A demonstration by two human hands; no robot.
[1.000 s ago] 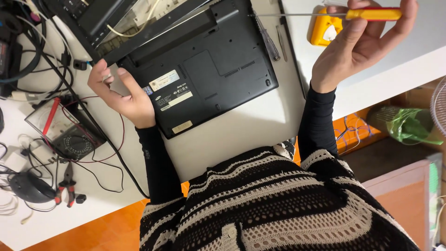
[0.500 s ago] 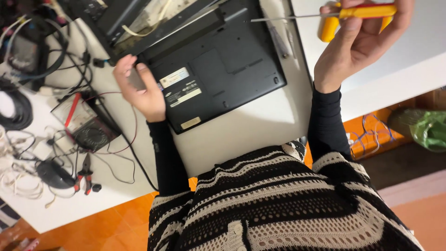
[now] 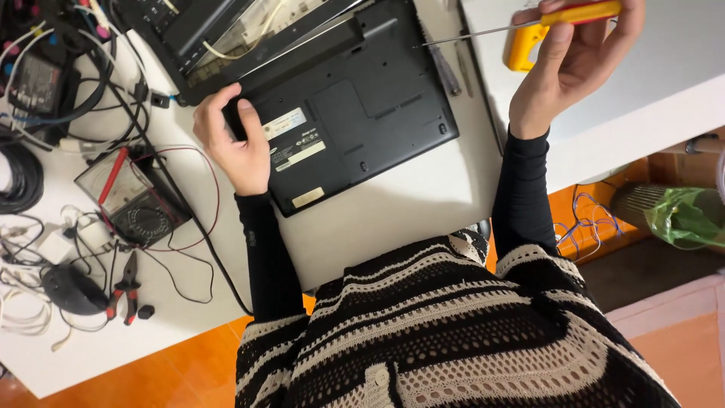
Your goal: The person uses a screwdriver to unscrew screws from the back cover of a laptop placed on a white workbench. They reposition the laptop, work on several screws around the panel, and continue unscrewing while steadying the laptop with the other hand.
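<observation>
Since the earlier frames both hands have kept their places, the left hand (image 3: 230, 143) resting on the laptop's corner and the right hand (image 3: 578, 57) raised over the desk's far side; only the view has shifted a little. One black laptop (image 3: 355, 113) lies underside up on the white desk (image 3: 408, 204), its near edge angled; the left hand lies flat on its left corner, fingers loosely curled, gripping nothing. The right hand is closed around one screwdriver (image 3: 529, 23) with a yellow and red handle, its thin shaft pointing left so the tip hangs over the laptop's upper right part. One multimeter (image 3: 128, 193) sits left of the laptop with red and black leads trailing; one pair of pliers (image 3: 124, 287) lies nearer the desk's front edge; bare desk shows between laptop and the person's body.
</observation>
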